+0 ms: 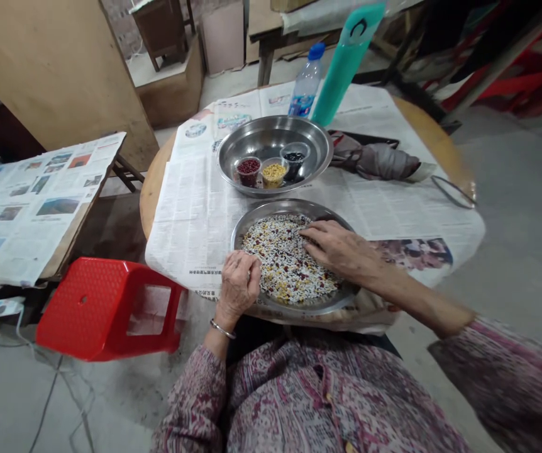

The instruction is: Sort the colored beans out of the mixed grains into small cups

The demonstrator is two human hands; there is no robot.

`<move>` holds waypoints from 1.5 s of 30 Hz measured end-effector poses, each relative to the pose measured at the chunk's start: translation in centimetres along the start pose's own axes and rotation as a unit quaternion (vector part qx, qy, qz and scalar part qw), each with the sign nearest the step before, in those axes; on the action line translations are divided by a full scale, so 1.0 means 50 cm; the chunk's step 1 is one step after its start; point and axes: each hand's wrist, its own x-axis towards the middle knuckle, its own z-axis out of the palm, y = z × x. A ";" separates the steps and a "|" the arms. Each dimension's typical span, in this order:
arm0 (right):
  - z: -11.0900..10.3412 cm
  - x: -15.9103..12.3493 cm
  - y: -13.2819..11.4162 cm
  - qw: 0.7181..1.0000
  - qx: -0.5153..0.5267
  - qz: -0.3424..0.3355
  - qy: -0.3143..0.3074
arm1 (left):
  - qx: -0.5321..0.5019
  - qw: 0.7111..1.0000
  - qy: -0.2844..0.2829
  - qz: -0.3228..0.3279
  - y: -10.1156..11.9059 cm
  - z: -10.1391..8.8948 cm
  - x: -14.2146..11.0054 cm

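A shallow round metal tray [309,309] holds white grains mixed with red, yellow and dark beans [285,258]. My left hand [240,283] is curled closed at its left rim; whatever lies inside the fingers is hidden. Over the right part of the mix, my right hand [339,248] has its fingers stretched and slightly apart, fingertips touching the grains. Just behind stands a larger metal basin [271,129] with three clear cups inside: a cup of red beans [248,168], a cup of yellow beans [273,173] and a cup of black beans [294,158].
Newspaper [181,207] covers the round table. A water bottle [305,85], a teal upright container [346,69] and a folded grey umbrella [379,160] are beyond the basin. At left are a red plastic stool [87,308] and a newspaper-covered bench [39,207], with cables on the floor.
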 end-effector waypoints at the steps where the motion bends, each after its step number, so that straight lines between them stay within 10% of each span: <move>1: 0.006 0.010 -0.011 1.000 0.009 -0.005 0.005 | 0.003 1.000 -0.002 0.001 0.000 0.000 0.000; 9: 0.005 0.016 -0.114 0.981 0.057 -0.183 -0.014 | 0.002 1.000 0.012 0.020 0.001 0.002 0.001; 16: -0.046 0.026 -0.109 0.983 0.112 -0.124 0.080 | -0.006 1.000 -0.011 0.020 0.004 -0.001 0.002; 25: -0.032 0.037 -0.079 0.998 0.050 -0.044 -0.007 | 0.012 1.000 -0.020 0.013 0.003 0.001 -0.001; 36: -0.079 0.247 -0.030 0.981 0.162 0.082 0.062 | 0.006 1.000 -0.005 0.009 0.005 0.002 0.000; 45: -0.064 0.432 -0.023 0.990 -0.041 0.126 -0.037 | 0.003 1.000 -0.006 0.004 0.006 0.002 -0.003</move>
